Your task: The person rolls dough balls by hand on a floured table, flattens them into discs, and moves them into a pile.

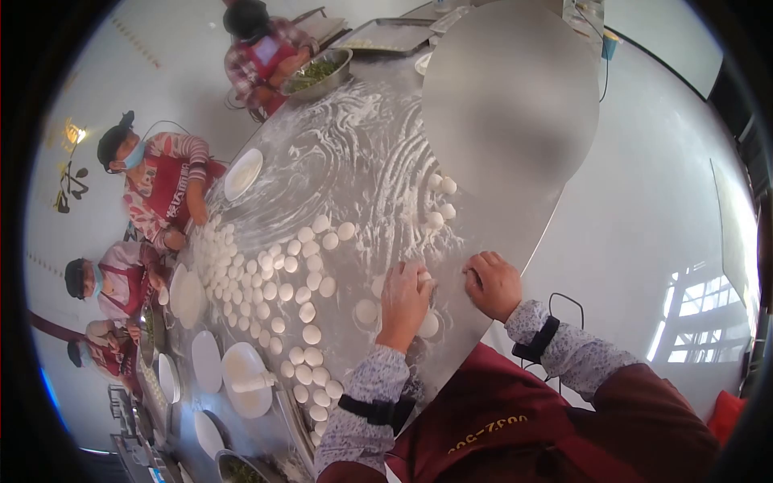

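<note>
One dough piece (423, 278) sits at the near edge of the floured surface (362, 161), where the left hand (405, 299) grips it under curled fingers. The right hand (493, 283) rests just beside with its fingers bent under. Whether it holds anything cannot be told. Flat rounds (366, 311) and dough balls (274, 282) lie to the left.

Materials and finishes, head view
Surface (483, 233): grey metal, smooth, dull sheen, streaked with matt white flour (362, 153). Dough pieces (311, 334): smooth, matt white, powdery. Bowl (318, 76): bright metal, glossy rim. Plates (241, 173): smooth white, faint gloss. Sleeves (362, 394): small-print cloth, matt. Apron (547, 410): dark red cloth, matt, yellow printed lettering. Wrist straps (378, 410): black, matt.
</note>
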{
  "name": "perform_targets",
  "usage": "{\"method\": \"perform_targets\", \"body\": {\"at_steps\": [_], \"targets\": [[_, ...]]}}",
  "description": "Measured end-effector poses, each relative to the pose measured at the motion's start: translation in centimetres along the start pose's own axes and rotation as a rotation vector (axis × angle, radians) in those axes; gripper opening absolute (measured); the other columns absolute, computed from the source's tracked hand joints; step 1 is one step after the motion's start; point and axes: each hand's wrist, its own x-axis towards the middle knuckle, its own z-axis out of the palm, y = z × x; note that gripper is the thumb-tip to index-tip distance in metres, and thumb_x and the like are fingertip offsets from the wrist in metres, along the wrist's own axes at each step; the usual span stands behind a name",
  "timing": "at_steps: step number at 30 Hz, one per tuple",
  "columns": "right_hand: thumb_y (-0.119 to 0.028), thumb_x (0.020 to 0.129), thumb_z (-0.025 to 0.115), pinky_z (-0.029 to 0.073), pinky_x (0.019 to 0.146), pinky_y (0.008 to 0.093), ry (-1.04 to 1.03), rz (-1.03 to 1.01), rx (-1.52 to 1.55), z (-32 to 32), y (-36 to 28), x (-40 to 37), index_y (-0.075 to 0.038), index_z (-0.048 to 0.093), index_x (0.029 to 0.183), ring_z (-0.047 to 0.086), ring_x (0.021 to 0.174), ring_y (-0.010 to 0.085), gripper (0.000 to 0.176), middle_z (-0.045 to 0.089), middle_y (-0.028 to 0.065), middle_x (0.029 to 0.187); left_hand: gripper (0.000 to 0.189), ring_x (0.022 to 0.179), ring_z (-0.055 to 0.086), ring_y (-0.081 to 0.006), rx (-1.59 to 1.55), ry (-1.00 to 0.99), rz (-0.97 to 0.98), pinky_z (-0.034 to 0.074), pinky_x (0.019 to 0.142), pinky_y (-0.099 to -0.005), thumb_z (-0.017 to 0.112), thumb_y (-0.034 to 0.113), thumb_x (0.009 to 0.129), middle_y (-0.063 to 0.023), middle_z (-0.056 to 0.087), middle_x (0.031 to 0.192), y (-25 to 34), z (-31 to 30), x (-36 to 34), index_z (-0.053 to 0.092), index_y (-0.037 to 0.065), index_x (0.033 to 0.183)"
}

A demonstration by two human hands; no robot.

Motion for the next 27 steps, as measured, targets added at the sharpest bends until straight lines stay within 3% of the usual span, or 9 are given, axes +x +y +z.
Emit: {"method": "perform_targets", "body": {"at_steps": [2, 4, 5, 7, 10, 16, 20, 23, 27], "targets": [[-0.010, 0.077, 0.059, 0.049, 0.071, 0.0420, 0.008, -0.003, -0.003, 0.3, 0.1, 0.1, -0.008, 0.059, 0.088, 0.059, 0.083, 0.0304, 0.012, 0.060, 0.0102, 0.083, 0.039, 0.114, 0.048, -0.0357, 0.071, -0.090, -0.004, 0.036, 0.095, -0.0516, 0.068, 0.017, 0.081, -0.0169, 0.056, 0.116, 0.4, -0.5, -0.7, 0.058, 0.008, 0.118], [-0.010, 0.076, 0.060, 0.049, 0.071, 0.0418, 0.000, 0.000, 0.005, 0.3, 0.1, 0.0, -0.008, 0.058, 0.088, 0.059, 0.083, 0.0303, 0.012, 0.060, 0.0101, 0.083, 0.054, 0.130, 0.036, -0.0399, 0.289, 0.282, 0.113, 0.026, 0.104, -0.0579, 0.063, 0.028, 0.086, -0.0170, 0.041, 0.140, 1.3, -0.6, -0.4, 0.046, 0.014, 0.136], [-0.010, 0.076, 0.060, 0.050, 0.071, 0.0416, 0.001, -0.001, 0.005, 0.3, 0.1, 0.0, -0.008, 0.058, 0.088, 0.059, 0.083, 0.0303, 0.012, 0.060, 0.0100, 0.083, 0.054, 0.130, 0.036, -0.0399, 0.290, 0.277, 0.108, 0.026, 0.104, -0.0579, 0.063, 0.028, 0.086, -0.0170, 0.041, 0.140, 2.1, -0.7, 0.2, 0.046, 0.014, 0.136], [-0.010, 0.076, 0.060, 0.050, 0.071, 0.0418, -0.001, 0.000, 0.011, 0.1, 0.0, 0.2, -0.008, 0.058, 0.088, 0.059, 0.083, 0.0304, 0.013, 0.060, 0.0102, 0.083, 0.066, 0.141, 0.018, -0.0399, 0.381, 0.293, 0.195, 0.012, 0.109, -0.0631, 0.057, 0.034, 0.090, -0.0139, 0.021, 0.155, 3.7, -0.7, 2.0, 0.031, 0.019, 0.149], [-0.010, 0.075, 0.060, 0.050, 0.071, 0.0422, -0.004, 0.010, 0.014, 0.3, 0.0, 0.0, -0.008, 0.058, 0.088, 0.059, 0.083, 0.0306, 0.013, 0.060, 0.0103, 0.083, 0.066, 0.142, 0.017, -0.0390, 0.330, 0.175, 0.095, 0.010, 0.111, -0.0622, 0.056, 0.035, 0.090, -0.0131, 0.021, 0.156, 2.3, 3.3, 2.9, 0.029, 0.023, 0.150], [-0.010, 0.075, 0.059, 0.049, 0.070, 0.0428, 0.018, -0.033, -0.012, 0.4, 0.4, 0.2, -0.008, 0.058, 0.087, 0.060, 0.083, 0.0314, 0.012, 0.060, 0.0106, 0.084, 0.059, 0.142, 0.020, -0.0371, 0.423, 0.223, 0.189, 0.008, 0.110, -0.0646, 0.049, 0.044, 0.093, -0.0112, 0.025, 0.155, 1.0, 4.4, 3.1, 0.032, 0.031, 0.148], [-0.009, 0.077, 0.057, 0.048, 0.071, 0.0443, 0.015, -0.036, -0.016, 0.4, 0.3, 0.3, -0.007, 0.057, 0.086, 0.059, 0.083, 0.0333, 0.010, 0.060, 0.0124, 0.084, 0.059, 0.142, 0.022, -0.0353, 0.434, 0.176, 0.218, 0.009, 0.106, -0.0701, 0.054, 0.050, 0.089, -0.0081, 0.030, 0.153, -1.1, 4.4, -0.3, 0.037, 0.036, 0.145], [-0.010, 0.078, 0.056, 0.048, 0.071, 0.0453, 0.017, -0.044, -0.015, 0.3, 0.0, 0.2, -0.006, 0.056, 0.087, 0.059, 0.083, 0.0349, 0.009, 0.060, 0.0136, 0.084, 0.063, 0.141, 0.023, -0.0348, 0.527, 0.205, 0.156, 0.010, 0.105, -0.0707, 0.056, 0.051, 0.088, -0.0081, 0.030, 0.154, -4.0, 1.1, -4.6, 0.038, 0.032, 0.145], [-0.010, 0.079, 0.056, 0.047, 0.071, 0.0452, 0.042, -0.064, -0.037, 0.3, 0.2, 0.2, -0.006, 0.056, 0.086, 0.058, 0.082, 0.0349, 0.009, 0.060, 0.0135, 0.084, 0.074, 0.141, 0.021, -0.0390, 0.484, 0.385, -0.110, 0.010, 0.105, -0.0693, 0.064, 0.048, 0.083, -0.0165, 0.026, 0.153, -6.4, -3.3, -13.9, 0.036, 0.025, 0.147]]}}
